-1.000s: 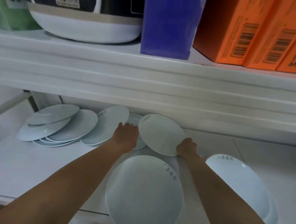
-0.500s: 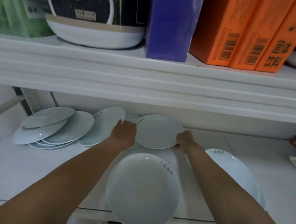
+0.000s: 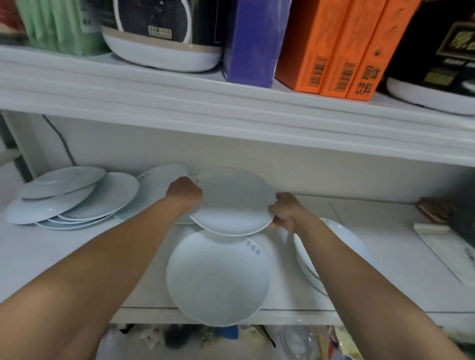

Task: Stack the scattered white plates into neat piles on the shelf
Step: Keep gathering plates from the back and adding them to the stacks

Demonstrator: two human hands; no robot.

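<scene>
A white plate [image 3: 233, 202] is held level above the white shelf [image 3: 43, 253], gripped at its left rim by my left hand [image 3: 185, 191] and at its right rim by my right hand [image 3: 285, 210]. Just in front of it, another white plate [image 3: 218, 279] lies flat, overhanging the shelf's front edge. Several overlapping plates [image 3: 69, 199] are spread along the back left. One more leaning plate [image 3: 157, 182] sits behind my left hand. A small stack of plates [image 3: 342, 237] lies under my right forearm, partly hidden.
The upper shelf [image 3: 236, 106] hangs low over the plates and carries orange boxes [image 3: 341, 43], a purple box [image 3: 255, 32] and round containers [image 3: 162, 25]. A dark box [image 3: 471, 232] and a white slab [image 3: 456, 254] sit at the right. Clutter lies below the shelf.
Both hands have lifted the gripped plate off the leaning plates and raised it slightly above the shelf. The view has tilted upward.
</scene>
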